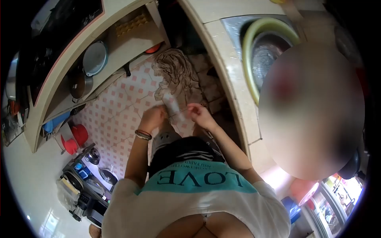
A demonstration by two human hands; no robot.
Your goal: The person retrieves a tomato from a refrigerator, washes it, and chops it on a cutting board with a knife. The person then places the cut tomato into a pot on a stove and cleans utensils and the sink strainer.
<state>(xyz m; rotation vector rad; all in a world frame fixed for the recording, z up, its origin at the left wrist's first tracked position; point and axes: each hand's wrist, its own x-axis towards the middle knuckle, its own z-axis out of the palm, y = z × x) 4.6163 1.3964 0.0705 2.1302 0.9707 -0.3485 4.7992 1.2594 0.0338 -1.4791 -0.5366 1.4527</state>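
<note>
My left hand (153,118), with bracelets at its wrist, is closed low in front of my legs, its fingertips turned away from view. To its right, my right hand (199,115) has its fingers curled together and slightly blurred. A pale, blurred thing (171,104) shows between the two hands; I cannot tell what it is or whether either hand touches it. Beyond the hands, a crumpled brown patterned cloth (176,73) lies on the tiled floor (115,107).
At right, a green-rimmed basin (251,59) sits in a sink beside the counter (226,51). Open shelving (115,49) at left holds a lidded pan (95,58) and a pot (80,85). Red containers (79,135) and a dark rack (75,166) stand lower left. A large blurred patch covers the right.
</note>
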